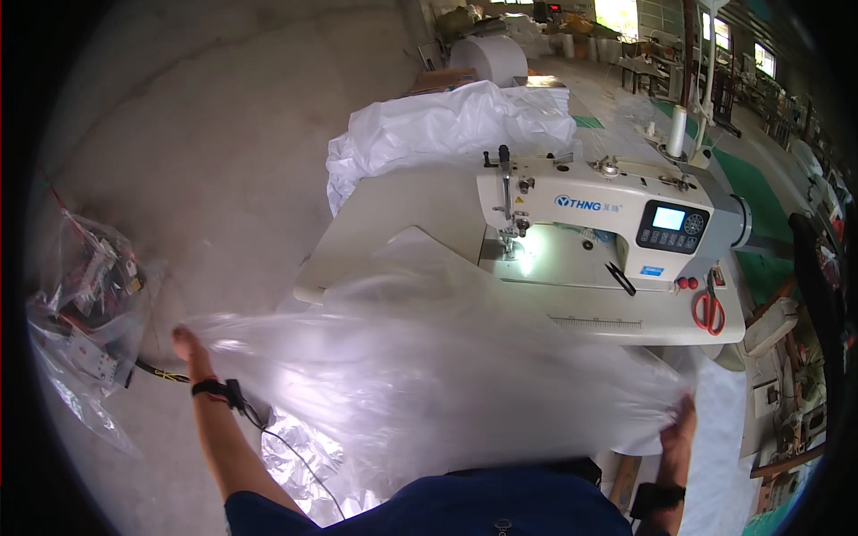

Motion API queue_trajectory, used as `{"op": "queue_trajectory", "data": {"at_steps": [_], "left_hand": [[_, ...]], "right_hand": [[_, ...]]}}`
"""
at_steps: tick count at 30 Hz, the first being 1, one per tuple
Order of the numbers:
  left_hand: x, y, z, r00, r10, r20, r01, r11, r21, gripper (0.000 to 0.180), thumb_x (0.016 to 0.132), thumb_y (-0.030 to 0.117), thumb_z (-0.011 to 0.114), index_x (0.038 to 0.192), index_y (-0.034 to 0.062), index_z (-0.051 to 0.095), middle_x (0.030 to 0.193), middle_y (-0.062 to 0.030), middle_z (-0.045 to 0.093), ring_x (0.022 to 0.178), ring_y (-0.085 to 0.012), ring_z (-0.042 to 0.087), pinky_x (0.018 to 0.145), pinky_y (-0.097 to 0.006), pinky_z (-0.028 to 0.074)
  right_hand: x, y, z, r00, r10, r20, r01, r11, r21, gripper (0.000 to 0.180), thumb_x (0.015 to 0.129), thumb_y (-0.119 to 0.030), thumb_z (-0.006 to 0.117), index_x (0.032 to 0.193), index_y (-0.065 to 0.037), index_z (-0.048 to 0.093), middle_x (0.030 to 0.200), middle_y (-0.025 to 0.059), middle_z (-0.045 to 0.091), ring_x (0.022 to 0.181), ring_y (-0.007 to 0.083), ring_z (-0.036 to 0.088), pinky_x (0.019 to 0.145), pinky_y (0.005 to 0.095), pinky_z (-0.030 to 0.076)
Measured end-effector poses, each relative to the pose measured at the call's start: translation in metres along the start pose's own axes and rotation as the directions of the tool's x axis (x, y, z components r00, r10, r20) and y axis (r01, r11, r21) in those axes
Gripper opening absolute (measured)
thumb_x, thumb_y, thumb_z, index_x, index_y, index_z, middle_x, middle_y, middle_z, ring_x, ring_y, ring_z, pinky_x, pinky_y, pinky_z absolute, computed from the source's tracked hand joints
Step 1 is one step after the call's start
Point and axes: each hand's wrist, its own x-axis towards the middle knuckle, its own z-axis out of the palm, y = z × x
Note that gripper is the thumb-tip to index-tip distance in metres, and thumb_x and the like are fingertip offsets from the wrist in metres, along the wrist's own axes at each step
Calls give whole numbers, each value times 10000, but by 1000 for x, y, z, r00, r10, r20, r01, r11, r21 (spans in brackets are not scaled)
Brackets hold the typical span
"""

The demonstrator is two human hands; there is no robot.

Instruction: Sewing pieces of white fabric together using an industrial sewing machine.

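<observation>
Translucent white plastic sheet [429, 375], thin and blurred in places, is stretched wide in front of the person's dark blue shirt [509, 505]. The right hand [682, 420], a black band [660, 498] on its wrist, is closed on the sheet's gathered right edge. The left hand [183, 343], with a black strap [234, 394] at its wrist, is closed on the drawn-out left corner, well apart from the other hand. Crumpled shiny silvery plastic [299, 460] shows below the sheet at the left.

Farther out, a clear plastic bag [85, 344] of mixed parts lies on the grey floor [206, 179] beyond the left hand. The sheet's far part overlaps the front left of a pale sewing table [393, 210]; whether it rests there or hangs just above, I cannot tell. Scissors with red handles [709, 314] and small black snips [620, 279] lie on the tabletop to the right, before a white sewing machine [581, 192] with its lamp lit. Behind the machine stands a white thread cone [677, 132]. Past the table are a heap of wrinkled white sheeting [447, 121] and, farthest, a large white roll [489, 61].
</observation>
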Motion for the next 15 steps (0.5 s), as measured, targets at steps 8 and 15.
{"op": "queue_trajectory", "data": {"at_steps": [8, 15], "left_hand": [[-129, 104, 216, 954, 27, 297, 237, 538, -809, 289, 952, 223, 427, 1113, -8, 494, 1081, -96, 546, 1010, -225, 532, 920, -389, 441], [-370, 160, 333, 805, 180, 565, 27, 941, -338, 91, 801, 138, 559, 794, 53, 592, 676, -79, 576, 613, -214, 525, 593, -344, 437]], "right_hand": [[38, -30, -178, 823, -413, -390, -19, 667, -745, 259, 882, -237, 420, 697, -108, 546, 620, -16, 421, 530, 129, 367, 444, 323, 302], [31, -76, -201, 813, -446, -374, -111, 512, -852, 265, 863, -285, 504, 982, -63, 587, 875, 102, 589, 803, 277, 565, 695, 396, 455]]}}
